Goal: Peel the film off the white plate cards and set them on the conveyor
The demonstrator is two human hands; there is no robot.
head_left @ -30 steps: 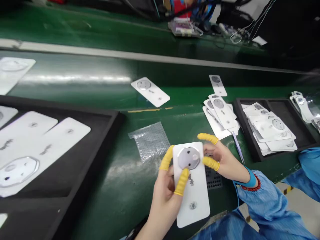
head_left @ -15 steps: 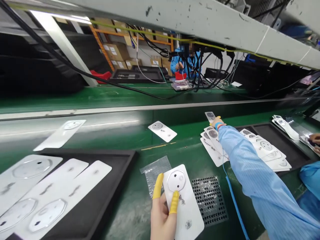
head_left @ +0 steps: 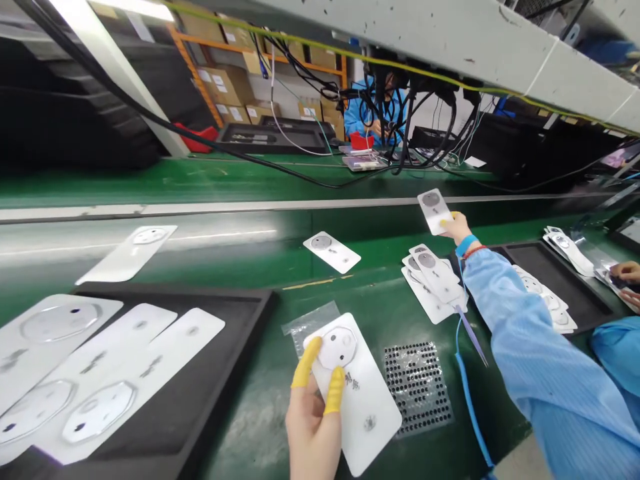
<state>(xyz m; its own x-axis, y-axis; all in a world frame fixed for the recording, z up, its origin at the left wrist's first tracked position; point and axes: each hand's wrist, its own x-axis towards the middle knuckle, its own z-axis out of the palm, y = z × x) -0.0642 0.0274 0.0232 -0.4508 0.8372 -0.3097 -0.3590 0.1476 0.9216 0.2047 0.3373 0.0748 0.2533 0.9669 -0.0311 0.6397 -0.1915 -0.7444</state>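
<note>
My left hand (head_left: 315, 407), with yellow finger cots on thumb and index finger, is closed on a white phone back cover (head_left: 370, 393) with an octagonal camera area at its top. Beneath and beside that cover lie a clear plastic bag (head_left: 320, 317) and a clear sheet of black dots (head_left: 419, 387). Further off, my right hand (head_left: 456, 228), at the end of a blue sleeve, grips the lower corner of another white phone back cover (head_left: 433, 208), tilted up above the belt. Closer to me than that hand is a fanned stack of phone back covers (head_left: 435, 287).
A black tray (head_left: 200, 393) holding several covers stands at left, another tray (head_left: 575, 280) at right. Single covers (head_left: 332, 252) lie on the green belt. A purple stick-like tool (head_left: 473, 337) and blue coiled cord (head_left: 470, 400) are near my sleeve. Cables (head_left: 400, 120) hang ahead; co-workers sit opposite and at right.
My right hand has raised its cover and shifted to the right, uncovering more of the stack and the purple tool. My left hand, still holding its cover, sits slightly further left in the view.
</note>
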